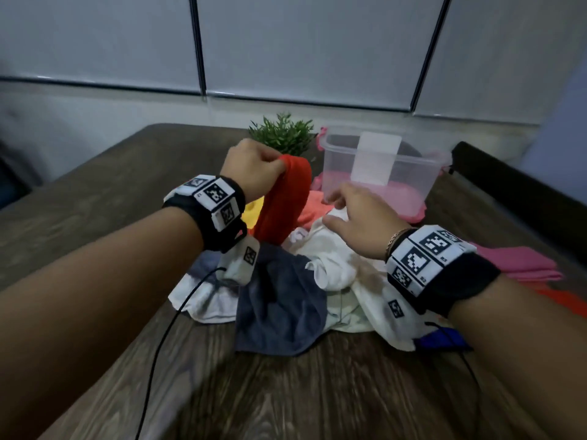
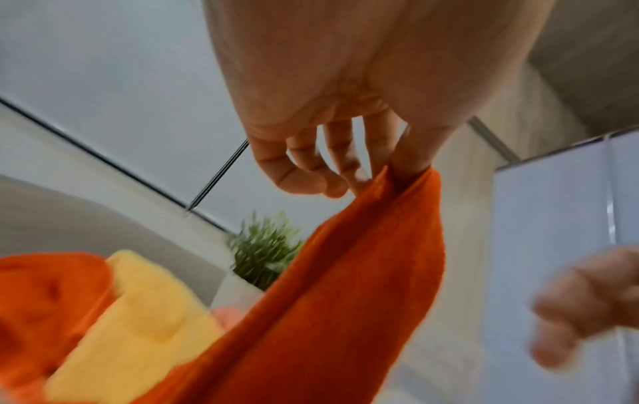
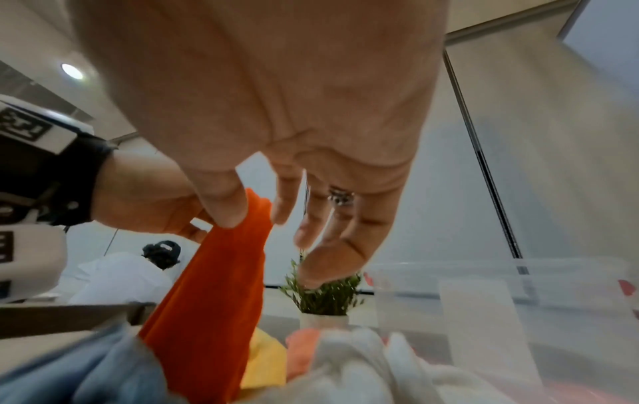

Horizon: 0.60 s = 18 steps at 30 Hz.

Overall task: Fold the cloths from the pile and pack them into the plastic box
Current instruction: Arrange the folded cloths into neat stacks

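My left hand [image 1: 254,171] pinches the top edge of an orange-red cloth [image 1: 284,201] and holds it up above the pile; thumb and fingers [image 2: 411,161] clamp the cloth [image 2: 345,287]. The pile [image 1: 305,281] on the wooden table holds white, dark grey-blue, yellow and salmon cloths. My right hand [image 1: 355,214] hovers open over the white cloth [image 1: 333,258], fingers relaxed and holding nothing [image 3: 311,235]. The clear plastic box [image 1: 381,166] with a white label stands behind the pile, on a pink lid.
A small green plant [image 1: 284,134] in a white pot stands behind the pile, left of the box. Folded pink cloths [image 1: 524,265] lie at the right of the table. A dark chair back [image 1: 514,185] rises at the right. Sensor cables trail over the near table.
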{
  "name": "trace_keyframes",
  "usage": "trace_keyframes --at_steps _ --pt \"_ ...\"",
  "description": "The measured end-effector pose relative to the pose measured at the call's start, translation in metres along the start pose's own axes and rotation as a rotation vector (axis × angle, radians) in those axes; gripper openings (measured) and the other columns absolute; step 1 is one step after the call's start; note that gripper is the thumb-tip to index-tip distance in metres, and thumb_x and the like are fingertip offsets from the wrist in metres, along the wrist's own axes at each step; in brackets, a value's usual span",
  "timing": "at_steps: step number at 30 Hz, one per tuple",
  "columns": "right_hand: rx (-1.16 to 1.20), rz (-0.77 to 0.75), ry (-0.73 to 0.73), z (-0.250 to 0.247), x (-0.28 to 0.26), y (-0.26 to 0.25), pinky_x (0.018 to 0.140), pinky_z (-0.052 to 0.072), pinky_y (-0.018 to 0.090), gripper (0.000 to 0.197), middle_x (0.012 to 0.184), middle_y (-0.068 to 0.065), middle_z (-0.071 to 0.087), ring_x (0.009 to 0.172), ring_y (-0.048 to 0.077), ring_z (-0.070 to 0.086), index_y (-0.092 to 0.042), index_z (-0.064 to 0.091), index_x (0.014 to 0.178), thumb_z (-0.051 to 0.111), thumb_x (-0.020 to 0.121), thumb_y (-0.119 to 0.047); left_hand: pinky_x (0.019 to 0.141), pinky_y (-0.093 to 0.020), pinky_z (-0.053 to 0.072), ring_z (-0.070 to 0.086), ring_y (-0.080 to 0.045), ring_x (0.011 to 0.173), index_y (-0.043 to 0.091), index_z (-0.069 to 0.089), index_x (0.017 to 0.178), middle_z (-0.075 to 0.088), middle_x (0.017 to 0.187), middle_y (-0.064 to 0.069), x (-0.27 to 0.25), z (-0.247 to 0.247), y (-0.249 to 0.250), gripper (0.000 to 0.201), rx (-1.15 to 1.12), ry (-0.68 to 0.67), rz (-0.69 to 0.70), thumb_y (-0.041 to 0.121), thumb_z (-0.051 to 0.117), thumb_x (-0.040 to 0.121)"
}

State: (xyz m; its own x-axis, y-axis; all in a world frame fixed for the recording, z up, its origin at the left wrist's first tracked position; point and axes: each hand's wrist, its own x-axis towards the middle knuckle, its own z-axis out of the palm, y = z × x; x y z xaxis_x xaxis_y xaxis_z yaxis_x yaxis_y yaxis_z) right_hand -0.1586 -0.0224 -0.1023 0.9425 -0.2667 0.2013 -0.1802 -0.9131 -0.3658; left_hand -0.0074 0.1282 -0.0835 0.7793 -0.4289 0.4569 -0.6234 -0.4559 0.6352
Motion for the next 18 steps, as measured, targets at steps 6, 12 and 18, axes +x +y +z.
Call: trace_keyframes --at_steps 6,12,18 --pt "0.386 -0.088 0.195 -0.023 0.024 -0.05 0.09 0.052 0.042 0.081 0.134 0.003 0.053 0.108 0.023 0.061 -0.027 0.027 0.144 0.071 0.081 -0.053 0.05 -0.018 0.044 0.055 -0.01 0.056 0.021 0.074 0.071 0.068 0.067 -0.003 0.009 -0.031 0.052 0.021 -0.089 0.002 0.137 0.027 0.057 0.082" --pt "0.468 -0.011 0.428 -0.044 0.039 -0.053 0.077 0.058 0.044 0.015 0.074 0.001 0.07 0.071 0.023 0.07 -0.024 0.062 0.076 0.055 0.08 -0.012 0.067 -0.038 0.056 0.068 -0.02 0.07 0.016 0.071 0.08 0.071 0.073 -0.004 0.017 -0.039 0.06 0.019 -0.151 0.152 0.198 0.03 0.059 0.082" --pt "0.657 -0.094 0.368 -0.05 0.027 -0.057 0.075 0.059 0.049 0.027 0.08 0.002 0.07 0.077 0.022 0.071 -0.029 0.056 0.086 0.073 0.064 -0.034 0.06 -0.029 0.048 0.057 -0.01 0.062 0.018 0.07 0.082 0.069 0.073 -0.004 0.016 -0.042 0.081 0.006 -0.162 0.092 0.308 0.021 0.066 0.086"
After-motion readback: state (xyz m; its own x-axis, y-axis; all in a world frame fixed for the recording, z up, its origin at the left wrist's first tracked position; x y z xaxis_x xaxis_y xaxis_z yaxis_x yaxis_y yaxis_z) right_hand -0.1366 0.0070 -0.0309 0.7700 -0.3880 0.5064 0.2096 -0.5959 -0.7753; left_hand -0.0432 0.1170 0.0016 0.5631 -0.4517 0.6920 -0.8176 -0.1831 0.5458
